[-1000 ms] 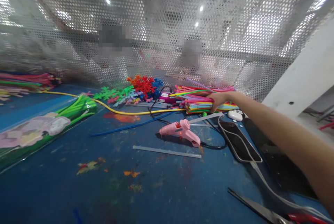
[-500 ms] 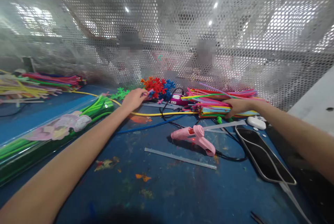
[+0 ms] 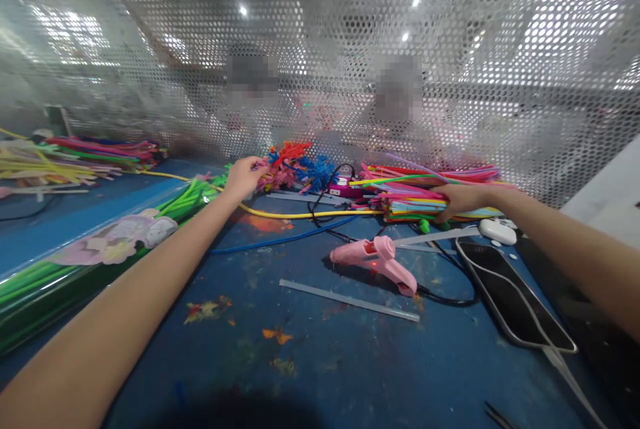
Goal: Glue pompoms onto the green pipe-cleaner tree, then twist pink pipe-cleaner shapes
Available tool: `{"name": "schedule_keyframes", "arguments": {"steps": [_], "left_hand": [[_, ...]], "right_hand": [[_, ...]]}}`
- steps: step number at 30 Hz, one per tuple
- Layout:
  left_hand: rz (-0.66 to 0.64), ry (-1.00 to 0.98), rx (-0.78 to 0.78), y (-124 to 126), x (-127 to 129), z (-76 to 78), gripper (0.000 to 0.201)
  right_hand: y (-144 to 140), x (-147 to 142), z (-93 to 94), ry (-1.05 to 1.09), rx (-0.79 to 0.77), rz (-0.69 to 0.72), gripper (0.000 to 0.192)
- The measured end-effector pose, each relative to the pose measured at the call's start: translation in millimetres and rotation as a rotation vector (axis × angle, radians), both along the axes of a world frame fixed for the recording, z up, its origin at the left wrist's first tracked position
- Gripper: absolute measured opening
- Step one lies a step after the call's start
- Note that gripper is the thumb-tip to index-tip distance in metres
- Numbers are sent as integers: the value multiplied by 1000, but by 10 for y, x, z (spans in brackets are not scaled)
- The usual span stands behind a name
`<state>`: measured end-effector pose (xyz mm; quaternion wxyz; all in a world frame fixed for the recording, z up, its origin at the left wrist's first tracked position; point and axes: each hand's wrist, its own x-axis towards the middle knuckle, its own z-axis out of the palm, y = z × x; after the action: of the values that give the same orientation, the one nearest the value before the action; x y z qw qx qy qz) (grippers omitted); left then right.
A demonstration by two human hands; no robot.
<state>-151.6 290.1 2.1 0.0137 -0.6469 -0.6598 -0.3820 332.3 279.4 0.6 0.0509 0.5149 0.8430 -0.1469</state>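
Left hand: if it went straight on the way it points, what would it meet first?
The pink cluster, which the left hand appears to touch. Beyond that, the blue cluster looks next, though depth is unclear.

Phone [image 3: 500, 304] lies face up, white cable [image 3: 565, 366] across its screen. White case [image 3: 498, 232] just beside it. Perforated panel [image 3: 325, 29] stands behind.

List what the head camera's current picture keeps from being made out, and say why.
In the head view:
Left hand: its exact grip at the pink pieces, hidden by its own back.
Right hand: its far fingertips, hidden by the hand and the multicoloured bundle.
Dark pointed tool: the rest, cut off below.
Green-stem packet: its end, cut off left.
Perforated panel: shapes there, blurred.
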Motion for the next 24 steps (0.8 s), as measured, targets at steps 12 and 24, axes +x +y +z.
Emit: {"name": "schedule_keyframes", "arguments": {"steps": [12,24], "left_hand": [[-296,30,-133,-79,118,-23,39],[-432,224,-192,-89,101,-6,49]], "right_hand": [[-22,-7,17,23,-63,9,50],[5,34,-26,27,-51,16,51]]}}
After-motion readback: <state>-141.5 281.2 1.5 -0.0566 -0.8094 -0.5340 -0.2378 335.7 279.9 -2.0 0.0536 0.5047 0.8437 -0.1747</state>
